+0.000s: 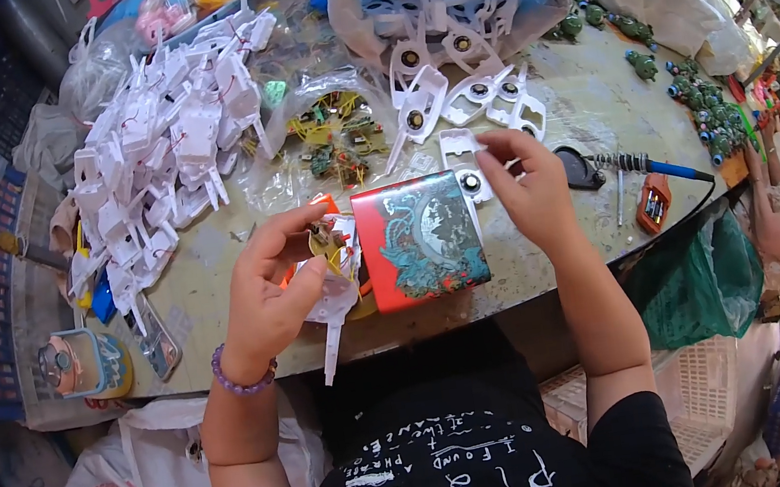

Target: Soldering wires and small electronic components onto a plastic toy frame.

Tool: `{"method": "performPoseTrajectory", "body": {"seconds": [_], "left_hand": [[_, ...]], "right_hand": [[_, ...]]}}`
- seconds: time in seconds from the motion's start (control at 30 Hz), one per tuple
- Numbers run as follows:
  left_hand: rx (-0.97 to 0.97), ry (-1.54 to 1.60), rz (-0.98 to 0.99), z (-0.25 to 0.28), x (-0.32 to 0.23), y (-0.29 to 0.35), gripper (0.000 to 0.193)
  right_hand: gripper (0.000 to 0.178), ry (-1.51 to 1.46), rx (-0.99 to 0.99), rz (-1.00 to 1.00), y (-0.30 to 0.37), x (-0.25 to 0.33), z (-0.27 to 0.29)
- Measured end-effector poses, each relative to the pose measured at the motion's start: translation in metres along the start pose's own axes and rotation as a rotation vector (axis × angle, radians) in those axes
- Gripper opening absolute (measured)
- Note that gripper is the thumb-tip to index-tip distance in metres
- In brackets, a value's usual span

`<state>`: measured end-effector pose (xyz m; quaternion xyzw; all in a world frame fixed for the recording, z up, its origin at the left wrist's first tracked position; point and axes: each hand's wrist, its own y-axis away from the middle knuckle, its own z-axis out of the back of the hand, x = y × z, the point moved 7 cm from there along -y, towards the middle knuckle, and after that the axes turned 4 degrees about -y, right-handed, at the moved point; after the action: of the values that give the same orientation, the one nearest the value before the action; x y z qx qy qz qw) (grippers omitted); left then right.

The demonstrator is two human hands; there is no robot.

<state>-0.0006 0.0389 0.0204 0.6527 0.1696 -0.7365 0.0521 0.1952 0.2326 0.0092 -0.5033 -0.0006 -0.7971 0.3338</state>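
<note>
White plastic housing (334, 302), left of the red box (424, 239), grasped by left hand (267, 284); probably light, stiff, wires fragile: hold shell edges. Right hand (532, 185) half-curled at white speaker piece (471, 185); grasp unclear.

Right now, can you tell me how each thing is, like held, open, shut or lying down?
Left hand: holding something
White part: held in the left hand
Right hand: bent, can't tell if gripping
Red box: can't tell if shut
Big white bag: open
Soldering iron: resting, can't tell if hot
Cup: covered
Phone: lying flat
</note>
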Motion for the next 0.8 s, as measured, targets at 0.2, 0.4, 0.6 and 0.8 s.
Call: {"method": "performPoseTrajectory", "body": {"seconds": [0.2, 0.4, 0.6, 0.8], "left_hand": [[-0.018, 0.018, -0.04, 0.004, -0.003, 0.006, 0.044], [-0.028, 0.014, -0.043, 0.01, -0.004, 0.013, 0.045], [-0.112, -0.087, -0.101, 0.017, 0.0, 0.018, 0.046], [-0.119, -0.083, -0.036, 0.016, 0.006, 0.018, 0.038]], "right_hand": [[0.044, -0.136, 0.435, 0.467, 0.036, 0.097, -0.073], [0.042, -0.326, 0.565, 0.133, 0.032, 0.095, -0.099], [0.011, -0.213, 0.426, 0.405, 0.033, 0.109, -0.075], [0.013, -0.284, 0.455, 0.278, 0.027, 0.098, -0.054]]}}
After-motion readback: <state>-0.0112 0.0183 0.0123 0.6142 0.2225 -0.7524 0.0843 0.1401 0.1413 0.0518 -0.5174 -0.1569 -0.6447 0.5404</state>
